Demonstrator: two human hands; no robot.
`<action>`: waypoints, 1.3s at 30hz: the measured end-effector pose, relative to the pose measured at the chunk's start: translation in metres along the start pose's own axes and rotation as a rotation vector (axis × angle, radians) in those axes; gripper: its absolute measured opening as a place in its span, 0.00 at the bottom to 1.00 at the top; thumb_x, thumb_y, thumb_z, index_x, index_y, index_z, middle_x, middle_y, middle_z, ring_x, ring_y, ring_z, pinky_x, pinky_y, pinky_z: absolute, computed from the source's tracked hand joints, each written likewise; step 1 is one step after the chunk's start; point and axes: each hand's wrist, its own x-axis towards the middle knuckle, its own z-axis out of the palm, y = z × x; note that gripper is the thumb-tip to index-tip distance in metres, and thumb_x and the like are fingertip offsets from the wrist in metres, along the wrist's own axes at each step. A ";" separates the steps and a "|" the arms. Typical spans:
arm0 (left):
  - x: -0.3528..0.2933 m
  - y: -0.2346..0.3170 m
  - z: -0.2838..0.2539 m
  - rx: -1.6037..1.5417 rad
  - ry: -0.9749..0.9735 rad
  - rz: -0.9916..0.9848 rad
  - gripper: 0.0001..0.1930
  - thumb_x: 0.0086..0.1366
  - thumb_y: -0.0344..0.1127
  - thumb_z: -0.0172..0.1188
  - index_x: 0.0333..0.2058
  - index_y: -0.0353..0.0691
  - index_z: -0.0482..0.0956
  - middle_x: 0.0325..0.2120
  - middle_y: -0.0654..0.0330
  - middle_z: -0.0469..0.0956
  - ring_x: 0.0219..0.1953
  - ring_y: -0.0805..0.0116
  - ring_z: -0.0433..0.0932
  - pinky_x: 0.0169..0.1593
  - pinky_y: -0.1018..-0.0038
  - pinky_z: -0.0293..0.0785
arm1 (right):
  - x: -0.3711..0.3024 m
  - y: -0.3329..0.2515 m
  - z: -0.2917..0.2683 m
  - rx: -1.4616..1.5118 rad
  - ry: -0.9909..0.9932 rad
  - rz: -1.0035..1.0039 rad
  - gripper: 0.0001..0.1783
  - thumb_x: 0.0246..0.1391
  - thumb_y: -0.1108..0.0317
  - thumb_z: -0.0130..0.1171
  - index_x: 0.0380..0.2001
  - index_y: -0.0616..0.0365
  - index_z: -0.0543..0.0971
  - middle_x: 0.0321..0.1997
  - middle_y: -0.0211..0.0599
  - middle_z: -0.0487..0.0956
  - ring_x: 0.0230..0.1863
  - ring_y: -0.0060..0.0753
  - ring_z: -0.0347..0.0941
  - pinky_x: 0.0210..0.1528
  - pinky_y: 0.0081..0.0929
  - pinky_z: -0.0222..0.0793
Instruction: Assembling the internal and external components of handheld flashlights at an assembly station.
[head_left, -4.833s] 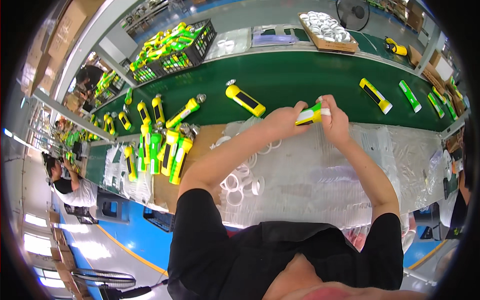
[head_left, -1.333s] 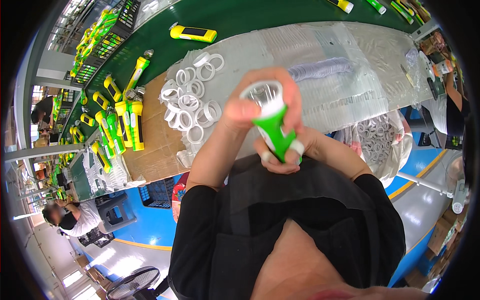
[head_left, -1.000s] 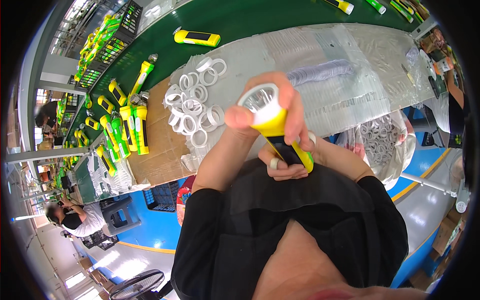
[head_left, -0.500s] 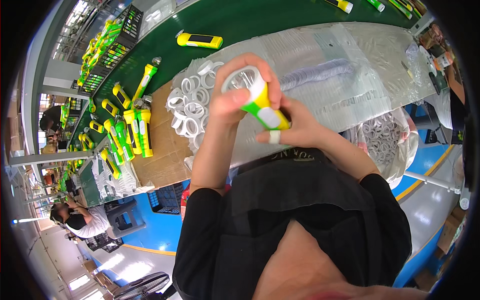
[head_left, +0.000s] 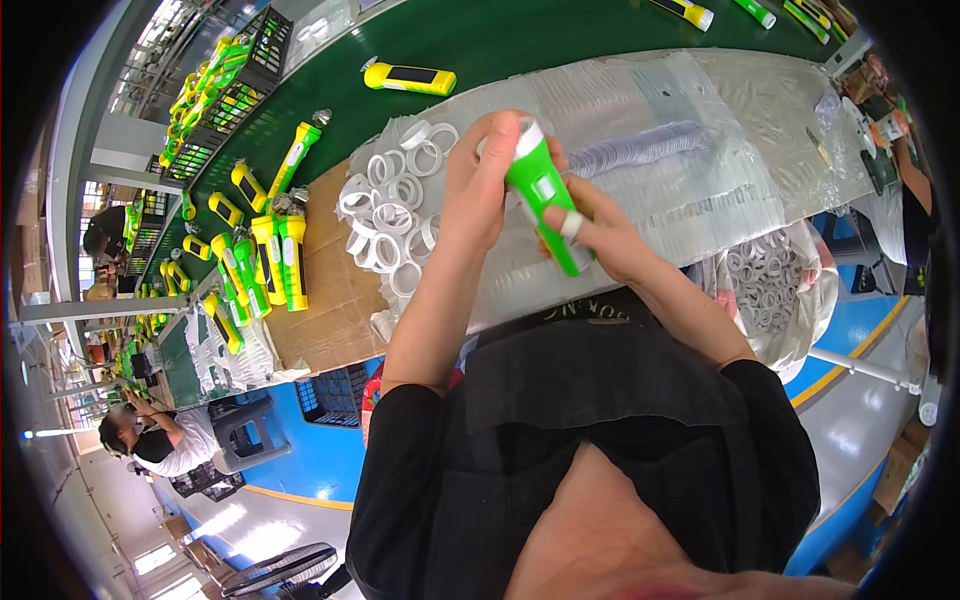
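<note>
A green flashlight (head_left: 540,180) with a white ring (head_left: 527,138) around its head is tilted between my hands above the plastic-covered table. My left hand (head_left: 480,180) is wrapped around the head end with the ring. Lower down, my right hand (head_left: 612,235) grips the body, and a white band (head_left: 572,225) circles one of its fingers. Beside my left forearm lies a pile of loose white rings (head_left: 392,215). A long row of thin clear discs (head_left: 645,148) stretches over the plastic beyond my right hand.
Several yellow and green flashlights (head_left: 265,260) stand on cardboard (head_left: 325,320) at the left. Another yellow flashlight (head_left: 410,78) lies on the green belt (head_left: 500,40). An open bag (head_left: 810,300) of white rings hangs at the right. One person (head_left: 175,440) sits at far left.
The flashlight has been turned about its length, so its green side now faces up and its lens faces away. The yellow flashlight on the belt has shifted slightly right.
</note>
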 end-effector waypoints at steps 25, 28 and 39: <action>0.052 -0.011 -0.064 0.585 0.224 0.430 0.27 0.61 0.41 0.67 0.55 0.37 0.71 0.39 0.53 0.80 0.40 0.66 0.81 0.40 0.73 0.76 | 0.102 -0.056 -0.082 -0.646 0.027 -0.398 0.25 0.47 0.66 0.69 0.50 0.57 0.75 0.44 0.27 0.78 0.47 0.22 0.71 0.51 0.25 0.66; 0.094 -0.018 -0.107 1.057 0.155 0.221 0.28 0.65 0.55 0.58 0.58 0.46 0.71 0.37 0.51 0.81 0.39 0.60 0.81 0.41 0.68 0.76 | 0.172 -0.091 -0.135 -1.029 0.025 -0.523 0.29 0.45 0.75 0.67 0.54 0.58 0.74 0.56 0.37 0.75 0.58 0.31 0.70 0.64 0.31 0.62; 0.193 -0.072 -0.153 1.044 0.099 -0.215 0.26 0.62 0.63 0.55 0.49 0.51 0.77 0.40 0.55 0.82 0.44 0.56 0.80 0.48 0.66 0.74 | 0.205 -0.097 -0.251 -1.729 0.485 -0.578 0.24 0.49 0.77 0.55 0.52 0.51 0.77 0.58 0.38 0.74 0.59 0.46 0.68 0.60 0.41 0.65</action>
